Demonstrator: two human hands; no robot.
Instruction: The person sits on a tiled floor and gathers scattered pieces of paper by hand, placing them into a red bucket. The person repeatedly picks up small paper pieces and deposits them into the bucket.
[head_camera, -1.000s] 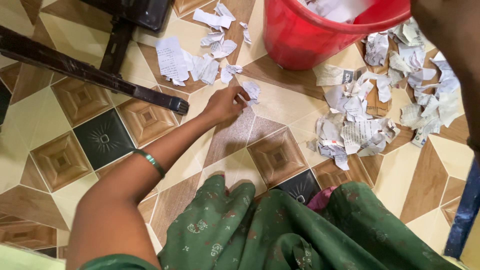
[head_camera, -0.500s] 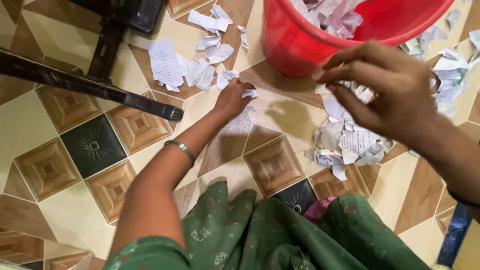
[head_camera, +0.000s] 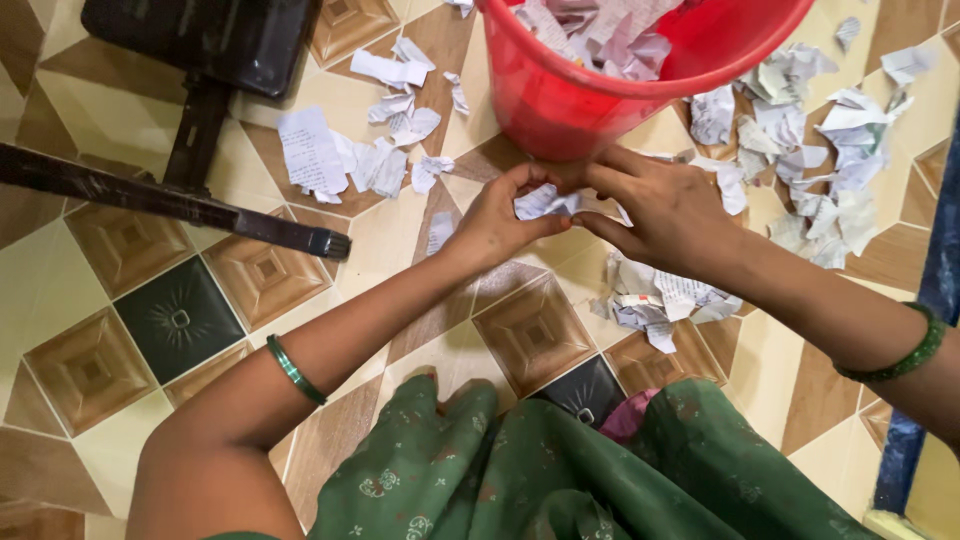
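My left hand (head_camera: 497, 222) and my right hand (head_camera: 657, 208) meet just in front of a red bucket (head_camera: 560, 100), both pinching the same crumpled white paper scrap (head_camera: 545, 202) between their fingertips. The bucket holds several torn paper pieces (head_camera: 610, 40). Under my right hand a pile of torn printed paper (head_camera: 660, 295) lies on the tiled floor. More scraps (head_camera: 375, 165) are scattered to the left of the bucket, and another heap (head_camera: 820, 150) sits to its right. Green bangles circle both wrists.
A black metal stool leg (head_camera: 170, 200) runs across the floor at the left, with its dark frame (head_camera: 215, 40) at the top left. My green patterned garment (head_camera: 560, 470) fills the bottom. A blue edge (head_camera: 925, 350) stands at the far right.
My left hand lifted a scrap off the floor and moved right; my right hand came down and in from the right, and both now grip that scrap together. The view shifted slightly.
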